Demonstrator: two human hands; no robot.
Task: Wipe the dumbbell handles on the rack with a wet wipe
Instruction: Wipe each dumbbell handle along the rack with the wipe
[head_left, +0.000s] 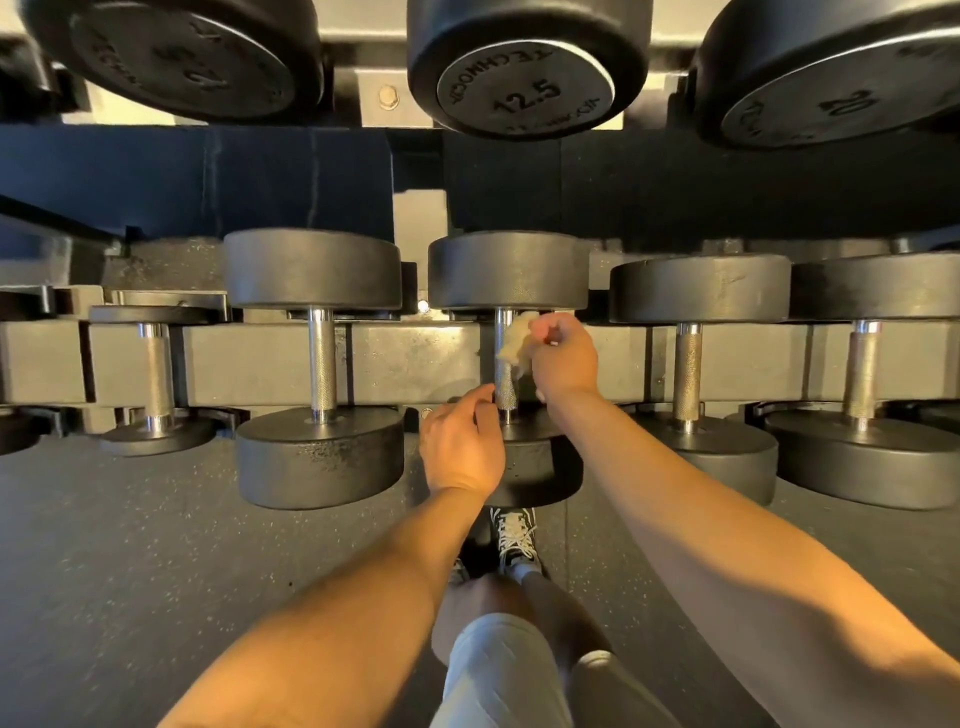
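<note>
A row of black dumbbells with knurled steel handles lies across the lower rack shelf. My right hand pinches a crumpled pale wet wipe against the upper part of the middle dumbbell's handle. My left hand rests on that dumbbell's near weight head, fingers curled by the bottom of the handle. Neighbouring handles stand to the left and right.
Larger dumbbells hang on the upper shelf, one marked 12.5 and one marked 20. Grey speckled rubber floor spreads below the rack. My knee and a laced shoe are below my hands.
</note>
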